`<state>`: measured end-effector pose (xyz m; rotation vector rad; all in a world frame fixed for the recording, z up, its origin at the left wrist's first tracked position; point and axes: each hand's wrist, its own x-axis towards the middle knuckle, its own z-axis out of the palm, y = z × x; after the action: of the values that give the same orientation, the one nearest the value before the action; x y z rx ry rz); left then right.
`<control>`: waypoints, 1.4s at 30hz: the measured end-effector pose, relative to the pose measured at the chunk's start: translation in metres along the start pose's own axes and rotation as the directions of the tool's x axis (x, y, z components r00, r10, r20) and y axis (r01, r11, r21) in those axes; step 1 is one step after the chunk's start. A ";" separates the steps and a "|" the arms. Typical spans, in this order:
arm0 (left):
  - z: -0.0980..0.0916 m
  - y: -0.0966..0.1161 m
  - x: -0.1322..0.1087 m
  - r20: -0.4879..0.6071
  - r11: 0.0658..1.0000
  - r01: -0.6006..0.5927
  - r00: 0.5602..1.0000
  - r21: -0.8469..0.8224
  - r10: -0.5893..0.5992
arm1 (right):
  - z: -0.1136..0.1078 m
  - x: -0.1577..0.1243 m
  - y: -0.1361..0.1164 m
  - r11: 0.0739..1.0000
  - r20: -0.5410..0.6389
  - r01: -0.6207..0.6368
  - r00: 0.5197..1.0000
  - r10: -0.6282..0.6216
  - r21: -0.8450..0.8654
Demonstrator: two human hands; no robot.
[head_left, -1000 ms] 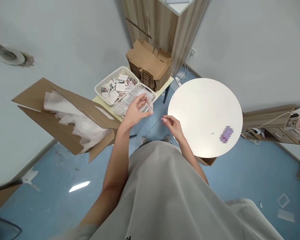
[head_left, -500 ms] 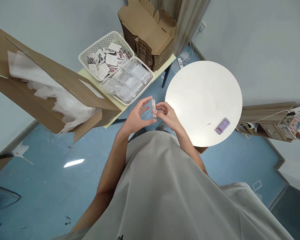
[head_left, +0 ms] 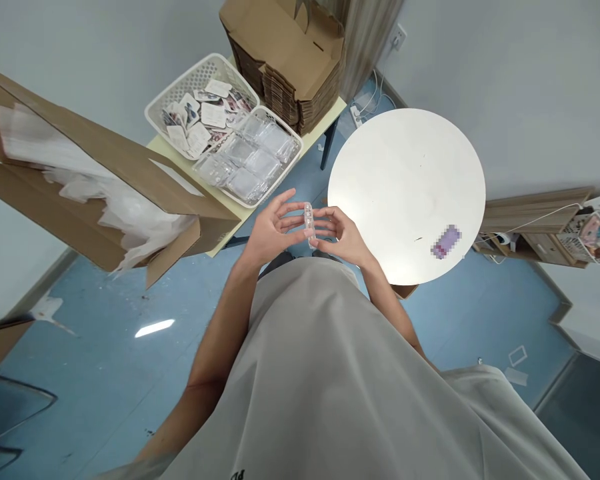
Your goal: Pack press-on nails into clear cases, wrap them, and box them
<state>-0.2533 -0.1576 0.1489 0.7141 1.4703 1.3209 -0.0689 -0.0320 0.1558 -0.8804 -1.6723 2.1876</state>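
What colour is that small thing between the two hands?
The small piece is clear and colourless, as the head view shows best.

Pale grey walls [head_left: 480, 67] border a blue floor [head_left: 105, 387] with a bright reflection [head_left: 155, 328] and a round white table [head_left: 400, 180].

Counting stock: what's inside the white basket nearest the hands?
Flat clear plastic pieces, lying in several groups in the white basket. They cover most of its floor, so anything beneath them can't be seen.

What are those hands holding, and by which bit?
A small clear piece: the right hand holds its right edge, and the left hand touches its left edge, lower down.
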 end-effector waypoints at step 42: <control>-0.021 -0.046 -0.010 -0.001 0.961 0.191 0.981 -0.202 -0.195 | 0.025 0.004 0.015 0.972 0.011 -0.213 0.977 0.213 0.096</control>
<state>-0.2610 -0.1853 0.1061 0.4153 1.3622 1.3056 -0.0845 -0.0540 0.1448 -1.0777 -1.5195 2.3839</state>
